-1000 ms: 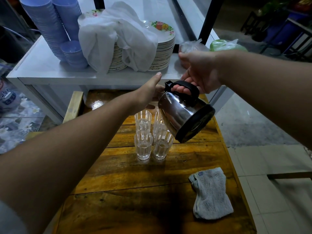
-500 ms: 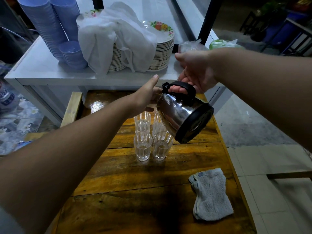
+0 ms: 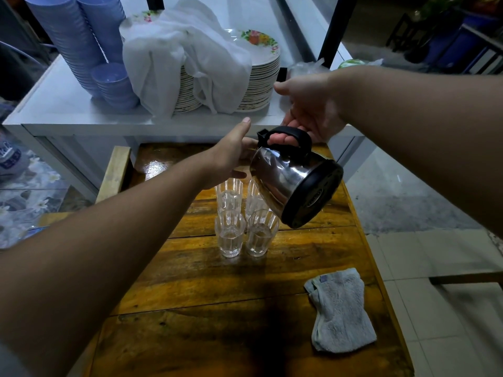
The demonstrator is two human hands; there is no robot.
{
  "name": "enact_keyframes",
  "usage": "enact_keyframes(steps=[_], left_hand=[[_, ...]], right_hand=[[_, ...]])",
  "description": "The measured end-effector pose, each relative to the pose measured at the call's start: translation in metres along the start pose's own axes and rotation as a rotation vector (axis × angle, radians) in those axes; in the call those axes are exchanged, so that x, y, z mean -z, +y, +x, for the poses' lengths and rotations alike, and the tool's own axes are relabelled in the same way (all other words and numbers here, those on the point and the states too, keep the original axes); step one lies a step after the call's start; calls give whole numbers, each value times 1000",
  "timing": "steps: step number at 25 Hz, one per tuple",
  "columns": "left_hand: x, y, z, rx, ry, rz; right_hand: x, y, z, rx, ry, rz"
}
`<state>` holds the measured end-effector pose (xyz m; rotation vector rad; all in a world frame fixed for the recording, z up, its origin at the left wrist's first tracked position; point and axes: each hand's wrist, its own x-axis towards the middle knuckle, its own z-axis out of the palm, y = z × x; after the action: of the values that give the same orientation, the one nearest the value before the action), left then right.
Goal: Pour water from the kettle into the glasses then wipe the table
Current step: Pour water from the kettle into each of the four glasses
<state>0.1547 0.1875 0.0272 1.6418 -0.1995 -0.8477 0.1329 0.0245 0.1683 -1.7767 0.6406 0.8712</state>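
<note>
A steel kettle (image 3: pixel 288 178) with a black handle and black base hangs tipped over, spout end away from me, above the far glasses. My right hand (image 3: pixel 307 107) grips its handle from above. My left hand (image 3: pixel 231 156) presses against the kettle's top end, steadying it. Several ribbed clear glasses stand clustered on the wooden table (image 3: pixel 190 281): the near left glass (image 3: pixel 229 235) and near right glass (image 3: pixel 260 234) hold some water, while a far left glass (image 3: pixel 228 195) stands behind them. The far right glass is partly hidden by the kettle. A grey cloth (image 3: pixel 340 311) lies at the near right.
Behind the table, a white counter (image 3: pixel 62 104) carries stacked blue bowls (image 3: pixel 81 42), a pile of flowered plates (image 3: pixel 261 74) draped with a white cloth (image 3: pixel 187 55), and plastic bags. A wet patch shines at the table's far end. Tiled floor lies to the right.
The kettle has shifted slightly left and tipped a little further with my right hand. My left hand stays against its top end. The glasses and cloth have not moved.
</note>
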Motion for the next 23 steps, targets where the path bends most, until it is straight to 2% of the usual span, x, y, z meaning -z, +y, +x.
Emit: enact_keyframes(steps=[23], left_hand=[[-2,5,-19,-21,20,84]], right_hand=[[3,6,2,-19,-1,-9]])
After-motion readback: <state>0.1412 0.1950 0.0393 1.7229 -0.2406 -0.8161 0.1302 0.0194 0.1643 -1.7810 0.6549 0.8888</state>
